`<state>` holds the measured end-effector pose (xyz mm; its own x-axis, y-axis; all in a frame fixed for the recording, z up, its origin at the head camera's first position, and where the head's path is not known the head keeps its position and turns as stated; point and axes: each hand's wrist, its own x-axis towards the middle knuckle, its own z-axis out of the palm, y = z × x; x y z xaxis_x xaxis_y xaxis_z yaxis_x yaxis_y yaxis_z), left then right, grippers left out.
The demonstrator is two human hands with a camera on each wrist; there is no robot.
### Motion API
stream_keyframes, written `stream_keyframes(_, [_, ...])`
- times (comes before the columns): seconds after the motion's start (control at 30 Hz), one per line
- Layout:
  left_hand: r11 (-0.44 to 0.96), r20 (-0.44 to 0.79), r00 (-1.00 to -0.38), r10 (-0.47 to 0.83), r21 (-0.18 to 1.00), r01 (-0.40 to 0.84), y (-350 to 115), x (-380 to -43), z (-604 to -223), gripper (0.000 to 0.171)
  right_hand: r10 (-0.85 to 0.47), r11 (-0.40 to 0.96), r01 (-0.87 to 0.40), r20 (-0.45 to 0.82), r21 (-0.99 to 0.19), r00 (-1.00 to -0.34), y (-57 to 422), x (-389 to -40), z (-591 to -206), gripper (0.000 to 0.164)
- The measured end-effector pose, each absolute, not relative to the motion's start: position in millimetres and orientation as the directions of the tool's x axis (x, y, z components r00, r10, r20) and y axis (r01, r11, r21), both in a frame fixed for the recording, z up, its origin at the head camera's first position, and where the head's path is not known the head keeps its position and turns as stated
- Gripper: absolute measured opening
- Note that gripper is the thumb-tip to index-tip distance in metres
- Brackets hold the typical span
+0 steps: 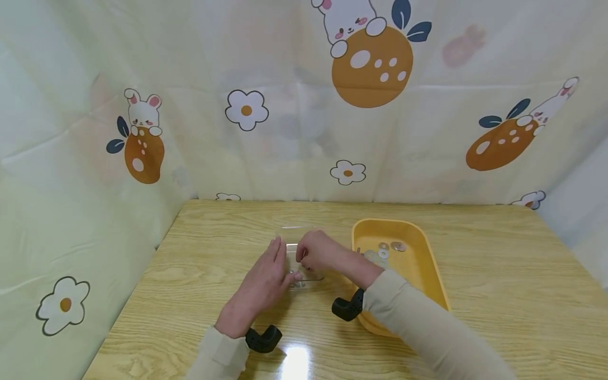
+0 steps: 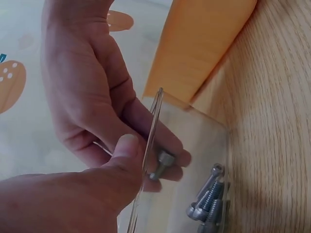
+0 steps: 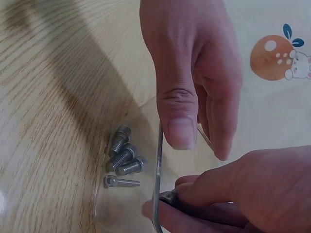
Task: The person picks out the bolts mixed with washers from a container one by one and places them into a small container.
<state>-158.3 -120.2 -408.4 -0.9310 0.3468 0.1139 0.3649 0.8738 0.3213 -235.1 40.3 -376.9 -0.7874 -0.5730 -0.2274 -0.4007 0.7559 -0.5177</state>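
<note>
A person in pale sleeves worked at a wood-grained table (image 1: 190, 316), both hands gathered about a clear box (image 3: 158, 170). The left hand (image 1: 266, 274) lay along the box's left side, fingers straight and close together, its thumb out over the near rim; I took it to be steadying the box. The right hand (image 1: 320, 250) was dipped over the opening, and its grip was narrow: thumb and fingers pinched one screw (image 2: 163, 165), which showed through the clear wall with its thick head uppermost and its shank tilted down. Below, apart from those fingertips, several loose screws (image 3: 122, 156) lay in a small heap on the bottom of the box, along one side.

Just to the right of the box stood an orange tray (image 1: 415, 274), with a few flat washers (image 1: 383, 254) lying toward its far left part, partly screened by the right forearm.

The step in hand seemed to be shifting screws one at a time between box and tray, though I couldn't tell whether this one was going in or coming out. If in, the next move called for lowering it near the heap and loosening the pinch; if out, for a straight lift past the rim without knocking it, the left hand keeping the light-looking box from sliding.
</note>
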Motion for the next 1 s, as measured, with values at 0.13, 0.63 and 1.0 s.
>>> stream_keyframes(0.13, [0.863,0.150,-0.921,0.360,0.322,0.389,-119.0,-158.9,-408.7,0.087,-0.570,0.779,-0.413,-0.260,-0.471,-0.779,38.0,-233.9,-377.7,0.018])
stream_keyframes(0.63, [0.857,0.163,-0.919,0.359,0.332,0.394,-113.9,-160.4,-408.0,0.091,-0.614,0.683,-0.409,-0.174,-0.605,-0.770,53.3,-232.2,-379.5,0.011])
stream_keyframes(1.0, [0.865,0.091,-0.939,0.331,0.370,0.340,-116.8,-156.5,-403.9,0.090,-0.612,0.547,-0.223,-0.204,-0.807,-0.764,70.8,-232.9,-374.3,0.014])
